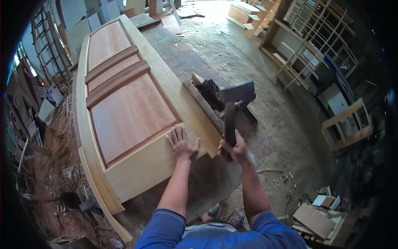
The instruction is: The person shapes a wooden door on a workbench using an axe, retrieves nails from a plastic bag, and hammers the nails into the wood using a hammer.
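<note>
The left hand lies flat, its fingers spread and holding nothing, on the bottom rail of a panelled wooden door. The door stretches away ahead of those fingers on the desk, with two brown crosspieces well beyond the fingertips. The right hand has its fingers wrapped around the handle of a hammer-like tool; its dark head stands beyond them, though whether it is a hammer or a hatchet I cannot tell. Between the two sets of fingers, a pale edge board runs along the door's right side, with a dark wooden bar beside it.

The step in hand seems to be steadying the door while working its right edge with the tool. A blow there would call for firm left-hand pressure, a controlled swing and left fingers well clear.
</note>
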The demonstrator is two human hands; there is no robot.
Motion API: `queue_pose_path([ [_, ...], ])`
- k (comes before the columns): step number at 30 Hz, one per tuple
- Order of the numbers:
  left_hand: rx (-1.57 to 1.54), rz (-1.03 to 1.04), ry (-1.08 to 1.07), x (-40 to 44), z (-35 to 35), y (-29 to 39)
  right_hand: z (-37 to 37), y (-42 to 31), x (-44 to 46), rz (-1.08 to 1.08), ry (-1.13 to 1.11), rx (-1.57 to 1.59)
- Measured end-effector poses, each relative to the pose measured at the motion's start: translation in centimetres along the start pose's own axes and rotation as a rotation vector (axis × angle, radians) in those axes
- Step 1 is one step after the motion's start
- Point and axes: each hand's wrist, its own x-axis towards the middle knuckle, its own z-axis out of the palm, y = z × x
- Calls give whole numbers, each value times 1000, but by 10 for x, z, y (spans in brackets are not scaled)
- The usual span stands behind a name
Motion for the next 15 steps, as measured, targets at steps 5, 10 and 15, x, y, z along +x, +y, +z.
queue_pose_path([
  [5, 16, 68, -36, 1, 9, -15, 29, 35, -104, 117, 177, -48],
  [10, -36, 191, -159, -20, -19, -81, 45, 51, -153, 169, 257, -542],
  [15, 64, 98, -89, -40, -34, -91, 62, 84, -148, 11, 324, -735],
])
